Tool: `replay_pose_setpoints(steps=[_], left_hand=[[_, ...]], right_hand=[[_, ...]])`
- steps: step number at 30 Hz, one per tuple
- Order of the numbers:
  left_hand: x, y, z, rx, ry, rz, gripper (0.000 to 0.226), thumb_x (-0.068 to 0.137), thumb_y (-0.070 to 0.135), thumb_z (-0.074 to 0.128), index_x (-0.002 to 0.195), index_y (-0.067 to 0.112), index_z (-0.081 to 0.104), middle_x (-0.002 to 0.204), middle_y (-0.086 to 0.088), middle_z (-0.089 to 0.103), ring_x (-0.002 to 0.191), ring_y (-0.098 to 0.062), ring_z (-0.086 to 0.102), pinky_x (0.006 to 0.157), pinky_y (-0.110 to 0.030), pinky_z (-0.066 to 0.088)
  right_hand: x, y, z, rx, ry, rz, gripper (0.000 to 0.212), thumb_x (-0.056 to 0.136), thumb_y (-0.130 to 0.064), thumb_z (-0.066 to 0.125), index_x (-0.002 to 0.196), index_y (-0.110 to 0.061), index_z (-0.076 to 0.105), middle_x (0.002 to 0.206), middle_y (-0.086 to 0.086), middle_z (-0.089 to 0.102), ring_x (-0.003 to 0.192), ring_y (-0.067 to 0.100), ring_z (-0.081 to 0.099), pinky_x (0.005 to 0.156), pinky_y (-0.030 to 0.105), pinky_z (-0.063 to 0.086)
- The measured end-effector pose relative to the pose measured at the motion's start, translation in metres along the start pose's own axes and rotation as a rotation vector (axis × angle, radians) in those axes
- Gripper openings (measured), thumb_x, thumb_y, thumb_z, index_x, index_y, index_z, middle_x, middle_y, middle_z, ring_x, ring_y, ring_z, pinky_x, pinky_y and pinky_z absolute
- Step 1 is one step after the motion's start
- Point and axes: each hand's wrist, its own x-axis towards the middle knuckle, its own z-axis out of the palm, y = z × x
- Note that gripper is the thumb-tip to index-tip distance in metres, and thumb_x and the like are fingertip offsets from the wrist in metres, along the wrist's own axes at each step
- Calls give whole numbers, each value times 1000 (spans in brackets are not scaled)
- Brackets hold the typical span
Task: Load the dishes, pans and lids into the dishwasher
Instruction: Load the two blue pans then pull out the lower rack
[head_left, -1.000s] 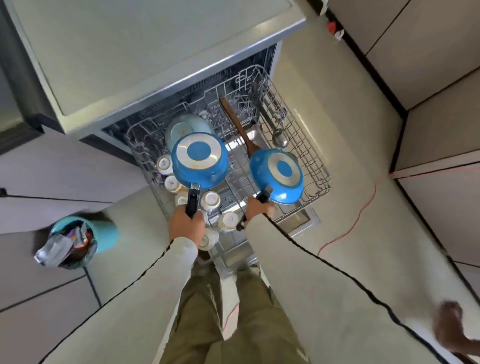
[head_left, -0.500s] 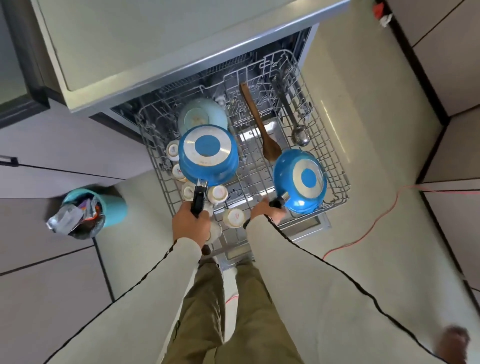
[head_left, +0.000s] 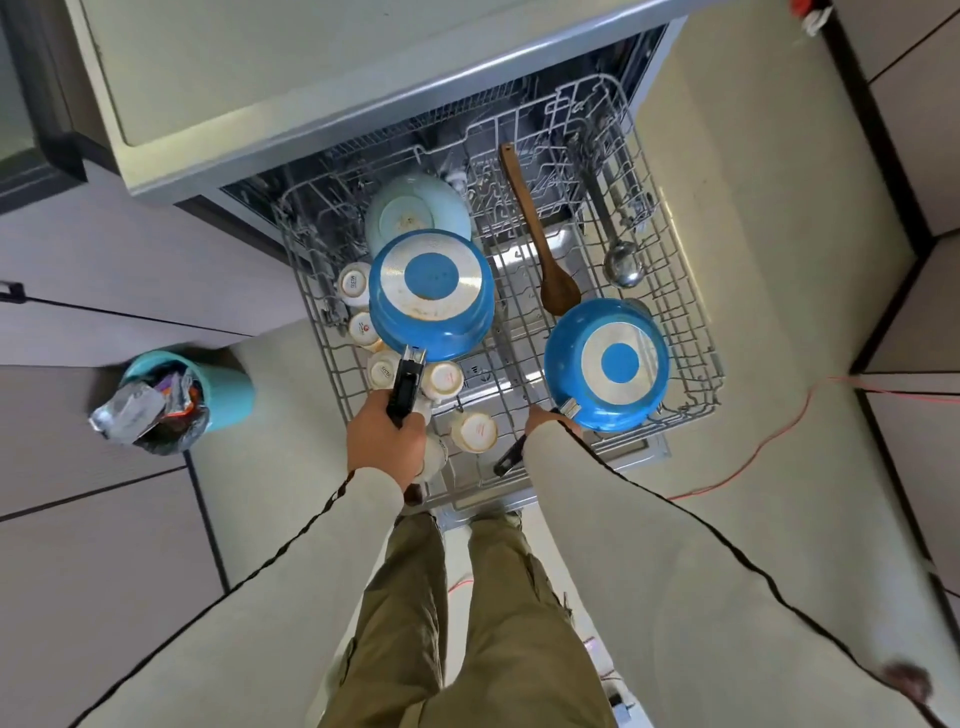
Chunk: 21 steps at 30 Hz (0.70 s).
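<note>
Large pan (head_left: 431, 293), bottom-up, presumably to drain, rack (head_left: 698, 332) 10 o'clock: left hand (head_left: 387, 439) grips handle. Small pan (head_left: 608, 364), likewise inverted, 4 o'clock: right hand (head_left: 548, 417), half sleeve-hidden, grips handle.

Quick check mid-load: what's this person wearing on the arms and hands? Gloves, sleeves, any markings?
No gloves: left hand and right hand are bare, no ring or watch visible. The left sleeve and right sleeve are long, loose, pale cream, each with a thin dark seam line along its length. The right sleeve hides much of that hand.
</note>
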Motion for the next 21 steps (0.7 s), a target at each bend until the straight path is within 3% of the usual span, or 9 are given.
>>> replay_pose_setpoints(steps=[3, 6, 8, 10, 13, 16, 21], left_hand=[[1, -3, 4, 5, -13, -11, 12, 90, 15, 56, 102, 16, 55, 93, -5, 60, 85, -27, 57, 79, -36, 49], [-2, -4, 18, -9, -33, -42, 13, 90, 18, 54, 101, 13, 59, 90, -7, 62, 82, -29, 59, 68, -31, 44], [-6, -1, 34, -50, -55, -69, 11, 92, 19, 51, 96, 13, 59, 85, -8, 63, 81, -31, 61, 61, -29, 41], [-8, 7, 53, -95, -78, -92, 16, 95, 18, 47, 98, 11, 60, 86, -9, 62, 84, -35, 61, 66, -33, 43], [-6, 20, 80, -134, -88, -140, 22, 96, 11, 42, 103, 7, 63, 95, -14, 62, 89, -34, 57, 76, -36, 45], [5, 29, 101, -129, -100, -152, 25, 98, 10, 40, 108, 3, 61, 97, -16, 61, 92, -34, 56, 74, -32, 37], [32, 22, 129, -76, -111, -108, 24, 100, 9, 38, 113, 0, 56, 108, -24, 64, 101, -41, 60, 77, -37, 43]], right_hand=[[-7, -6, -11, 18, -96, -27, 51, 95, -25, 51, 141, -4, 44, 140, 12, 49, 112, 24, 55, 80, 28, 51], [-30, -15, -19, 4, 217, -47, 54, 91, -22, 56, 139, 0, 40, 138, 18, 46, 123, 33, 51, 99, 39, 46], [-50, -14, -18, 132, 341, -179, 58, 86, -15, 60, 139, -4, 37, 139, 17, 41, 122, 35, 49, 104, 46, 44], [-62, -6, -18, 128, 316, -361, 55, 87, -13, 61, 138, -10, 40, 140, 11, 41, 119, 33, 51, 102, 49, 46], [-63, 1, -17, -28, 285, -554, 46, 90, -14, 60, 133, -10, 46, 137, 9, 44, 114, 29, 53, 96, 42, 47], [-54, -2, -16, -133, 284, -643, 42, 92, -15, 59, 131, -10, 47, 133, 7, 47, 112, 27, 53, 93, 39, 46], [-32, -3, -25, -209, 294, -799, 37, 93, -16, 59, 128, -14, 47, 135, 4, 47, 113, 24, 54, 86, 32, 46]])
